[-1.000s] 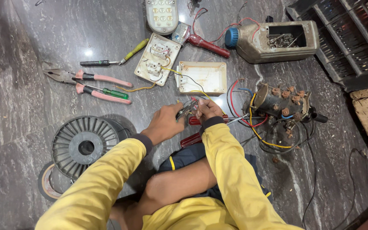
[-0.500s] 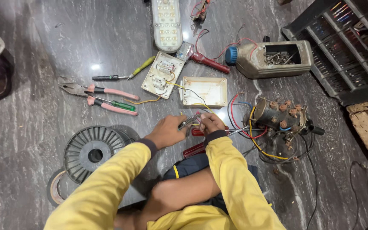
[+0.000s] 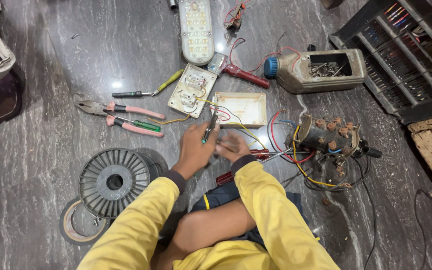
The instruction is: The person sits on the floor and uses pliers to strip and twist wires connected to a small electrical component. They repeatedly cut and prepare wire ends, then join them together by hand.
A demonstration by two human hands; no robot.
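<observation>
Head view showed the left hand (image 3: 196, 147) pinching a small dark tool (image 3: 209, 131), its long axis running up toward the open white switch box (image 3: 241, 109) on the marble floor (image 3: 51, 65). Touching it, the blurred right hand (image 3: 232, 145) was curled over thin wires; its grip I could not tell. A cut-open grey jug (image 3: 321, 70) held screws.

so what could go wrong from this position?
1. The left hand holds a small dark tool close to the blurred right hand; a slip could jab fingers.
2. Loose red and yellow wires run from the wound component toward the hands and could snag and drag it.
3. The pliers lie near the left elbow.
</observation>
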